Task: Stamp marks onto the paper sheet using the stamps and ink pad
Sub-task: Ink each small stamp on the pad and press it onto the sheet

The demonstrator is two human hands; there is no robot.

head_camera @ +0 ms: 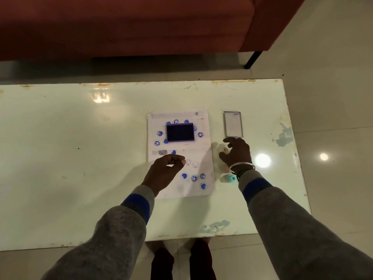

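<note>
A white paper sheet (201, 146) lies on the table, covered with several blue round stamp marks and two faint smiley marks. The open ink pad (180, 132), dark blue, sits on the sheet's upper half. My left hand (164, 172) hovers over the sheet's lower left with fingers curled, thumb and fingertips pinched; whether it holds anything is unclear. My right hand (237, 152) rests right of the sheet, fingers spread over a small pale stamp (223, 149). A teal stamp (229, 178) lies beside my right wrist.
The ink pad's lid (233, 124) lies right of the sheet, beyond my right hand. The white glossy table (80, 148) has worn edges and glare spots. A red sofa (141, 27) stands behind it. My legs show below the front edge.
</note>
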